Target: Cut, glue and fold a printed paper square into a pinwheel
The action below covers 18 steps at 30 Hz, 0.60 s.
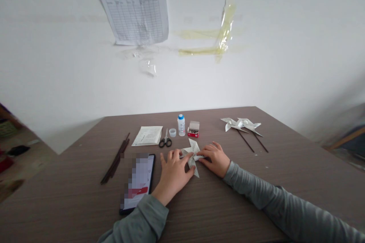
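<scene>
A pinwheel of printed paper (193,145) lies on the table between my hands, its folded blades spread out. My left hand (174,172) rests on it from the left, the index finger pressing near the centre and the thumb on the lower blade. From the right, my right hand (216,159) pinches a folded blade close to the middle. Fingers cover part of the centre. Just beyond the pinwheel stands an open red box of small metal pins (193,132). Beside it are a white bottle with a blue cap (181,126) and a small clear cup (172,132).
Black-handled scissors (165,141) lie beside a stack of printed paper (147,136). A phone (138,182) is left of my left hand, with dark thin sticks (115,159) farther left. Two finished-looking pinwheels on sticks (242,124) lie at the back right. A wall (199,87) borders the table.
</scene>
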Motion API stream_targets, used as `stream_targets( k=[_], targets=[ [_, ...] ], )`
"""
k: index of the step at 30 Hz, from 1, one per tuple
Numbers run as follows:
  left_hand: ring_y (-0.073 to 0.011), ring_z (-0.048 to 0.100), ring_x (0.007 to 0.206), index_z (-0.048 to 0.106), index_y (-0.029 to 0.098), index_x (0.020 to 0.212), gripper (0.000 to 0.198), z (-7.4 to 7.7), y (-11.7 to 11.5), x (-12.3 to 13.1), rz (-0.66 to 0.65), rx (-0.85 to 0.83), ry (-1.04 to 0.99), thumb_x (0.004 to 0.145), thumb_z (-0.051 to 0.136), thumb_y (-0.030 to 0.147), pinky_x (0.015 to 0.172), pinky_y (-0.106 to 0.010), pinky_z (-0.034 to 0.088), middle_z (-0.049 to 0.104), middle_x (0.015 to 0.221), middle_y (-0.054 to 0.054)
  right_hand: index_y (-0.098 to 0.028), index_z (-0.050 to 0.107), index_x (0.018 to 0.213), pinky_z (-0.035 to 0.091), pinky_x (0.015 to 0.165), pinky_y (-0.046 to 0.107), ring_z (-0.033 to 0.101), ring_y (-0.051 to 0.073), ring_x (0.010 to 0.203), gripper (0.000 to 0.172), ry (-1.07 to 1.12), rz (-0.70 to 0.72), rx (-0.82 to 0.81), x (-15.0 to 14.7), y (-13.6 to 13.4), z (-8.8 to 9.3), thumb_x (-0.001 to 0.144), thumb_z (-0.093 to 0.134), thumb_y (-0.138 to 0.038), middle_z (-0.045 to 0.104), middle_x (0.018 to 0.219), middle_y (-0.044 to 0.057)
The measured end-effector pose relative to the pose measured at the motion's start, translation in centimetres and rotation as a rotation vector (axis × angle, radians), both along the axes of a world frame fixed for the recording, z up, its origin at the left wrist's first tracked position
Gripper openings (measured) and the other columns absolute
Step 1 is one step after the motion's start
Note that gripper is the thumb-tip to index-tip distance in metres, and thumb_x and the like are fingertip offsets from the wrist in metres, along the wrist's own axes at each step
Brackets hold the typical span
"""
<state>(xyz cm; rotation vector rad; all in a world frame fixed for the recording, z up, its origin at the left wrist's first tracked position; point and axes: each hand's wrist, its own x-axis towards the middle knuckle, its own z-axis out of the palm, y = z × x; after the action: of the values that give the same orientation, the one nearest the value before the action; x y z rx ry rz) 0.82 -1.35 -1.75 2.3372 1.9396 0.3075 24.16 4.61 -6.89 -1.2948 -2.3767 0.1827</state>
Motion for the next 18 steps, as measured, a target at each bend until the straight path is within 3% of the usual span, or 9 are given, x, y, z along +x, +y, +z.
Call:
stream_targets(
  k=[6,18],
  targets=[
    [-0.0490,0.071,0.162,0.089,0.046,0.172,0.059,0.17,-0.01,0.11,0.017,-0.016,0.003,0.114,0.089,0.033,0.151,-0.094,0.041,0.083,0.161,-0.015,-0.036,0.101,0.137,0.054,0.146,0.075,0.091,0.034,0.128,0.029,0.016,0.013,0.017,0.25,0.41,-0.70,0.117,0.085,-0.022,0.098,0.128,0.008],
    [-0.0495,0.069,0.159,0.094,0.050,0.164,0.052,0.30,0.03,-0.13,-0.018,-0.012,-0.023,0.114,0.087,0.035,0.150,-0.096,0.040,0.081,0.157,-0.014,-0.037,0.102,0.135,0.055,0.148,0.074,0.092,0.034,0.127,0.030,0.014,0.008,0.009,0.05,-0.08,0.07,0.117,0.085,-0.020,0.098,0.127,0.008]
  ],
)
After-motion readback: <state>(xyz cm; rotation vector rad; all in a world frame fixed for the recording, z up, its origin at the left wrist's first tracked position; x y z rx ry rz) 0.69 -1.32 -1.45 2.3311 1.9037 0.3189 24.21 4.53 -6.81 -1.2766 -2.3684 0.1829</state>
